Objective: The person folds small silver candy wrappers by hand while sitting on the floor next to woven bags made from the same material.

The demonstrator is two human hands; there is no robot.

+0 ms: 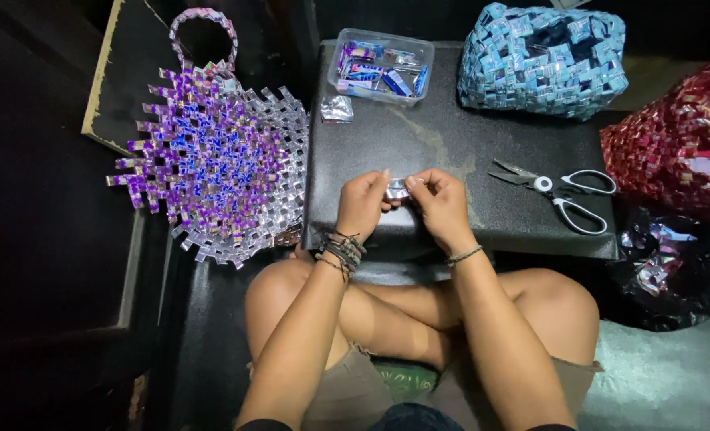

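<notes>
Crossed bare legs (pixel 419 319) sit closest, and just beyond them the left hand (pixel 363 203) and the right hand (pixel 441 203) meet over the near edge of the dark worktop (pixel 451 136), both pinched shut on a small silvery folded strip (pixel 397 188) held between their fingertips. White-handled scissors (pixel 559 191) lie open on the worktop to the right of the hands, while a clear plastic tub (pixel 380 65) of blue wrappers and a loose foil piece (pixel 337 108) sit at the far edge. A purple woven bag (pixel 215 160) lies off to the left, a blue woven bag (pixel 543 57) at the far right corner, and a red woven piece (pixel 674 144) beside it.
</notes>
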